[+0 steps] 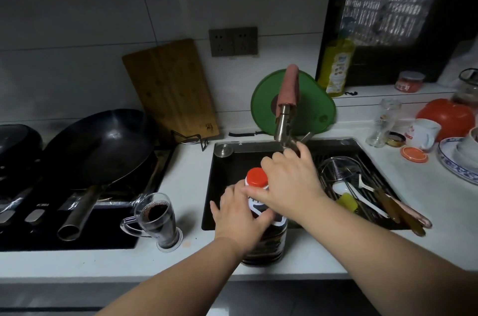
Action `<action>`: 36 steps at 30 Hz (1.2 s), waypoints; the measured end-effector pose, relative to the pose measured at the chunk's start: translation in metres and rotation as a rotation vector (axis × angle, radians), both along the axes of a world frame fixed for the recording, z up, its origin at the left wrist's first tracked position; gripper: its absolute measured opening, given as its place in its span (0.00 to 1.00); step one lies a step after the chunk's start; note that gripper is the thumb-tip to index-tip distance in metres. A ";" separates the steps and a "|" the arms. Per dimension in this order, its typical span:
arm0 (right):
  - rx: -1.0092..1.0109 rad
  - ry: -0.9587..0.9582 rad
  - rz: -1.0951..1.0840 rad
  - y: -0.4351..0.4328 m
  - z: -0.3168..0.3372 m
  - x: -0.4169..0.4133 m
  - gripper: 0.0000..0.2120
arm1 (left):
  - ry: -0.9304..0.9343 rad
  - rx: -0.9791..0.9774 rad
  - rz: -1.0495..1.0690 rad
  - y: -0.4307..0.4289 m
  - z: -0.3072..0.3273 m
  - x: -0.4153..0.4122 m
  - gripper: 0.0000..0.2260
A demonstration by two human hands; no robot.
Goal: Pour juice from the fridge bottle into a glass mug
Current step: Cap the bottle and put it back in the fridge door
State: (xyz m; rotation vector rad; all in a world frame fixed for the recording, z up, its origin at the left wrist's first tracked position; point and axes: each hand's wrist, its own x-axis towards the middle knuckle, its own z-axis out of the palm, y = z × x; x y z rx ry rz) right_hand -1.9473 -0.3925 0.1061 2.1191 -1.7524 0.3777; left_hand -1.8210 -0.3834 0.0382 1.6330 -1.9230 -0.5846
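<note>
The juice bottle (pixel 269 243) stands upright on the white counter in front of the sink, dark liquid inside and a red cap (pixel 256 177) on top. My left hand (pixel 240 215) wraps around the bottle's upper body. My right hand (pixel 289 181) rests on the bottle's neck just under the cap, thumb and fingers around it. Left of the bottle stands a glass mug (pixel 157 220) with a handle, holding dark juice with foam on its surface.
A black sink (pixel 222 186) with a faucet (pixel 285 114) lies behind the bottle; a rack of utensils (pixel 367 194) fills its right side. A wok (pixel 101 147) sits on the stove at left. Cups, bowls and jars crowd the right counter (pixel 424 134).
</note>
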 end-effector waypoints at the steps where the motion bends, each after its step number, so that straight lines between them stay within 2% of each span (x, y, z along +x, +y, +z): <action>1: 0.006 -0.045 0.027 0.003 -0.005 -0.005 0.32 | 0.009 -0.003 -0.010 -0.002 0.002 0.002 0.30; 4: 0.128 -0.186 0.091 0.013 -0.020 -0.023 0.31 | 0.069 -0.031 -0.030 -0.013 0.007 0.009 0.22; 8: 0.326 -0.416 0.102 0.022 -0.036 -0.038 0.38 | 0.199 -0.021 -0.176 -0.029 0.021 0.008 0.21; 12: 0.459 -0.479 0.133 0.032 -0.053 -0.037 0.45 | 0.309 0.065 -0.211 -0.032 0.029 0.005 0.18; 20: 0.396 -0.484 0.110 0.042 -0.066 -0.032 0.48 | 0.223 0.011 -0.196 -0.028 0.035 0.006 0.21; 23: 0.389 -0.479 0.125 0.048 -0.067 -0.031 0.46 | 0.217 0.006 -0.194 -0.020 0.036 0.009 0.23; 28: 0.371 -0.585 0.147 0.054 -0.074 -0.028 0.46 | 0.281 -0.020 -0.159 -0.003 0.037 0.007 0.20; 33: 0.326 -0.680 0.209 0.059 -0.068 -0.028 0.51 | 0.333 -0.058 -0.108 0.012 0.038 0.003 0.20; 36: 0.235 -0.786 0.274 0.059 -0.054 -0.025 0.47 | 0.357 -0.114 -0.110 0.023 0.053 0.004 0.20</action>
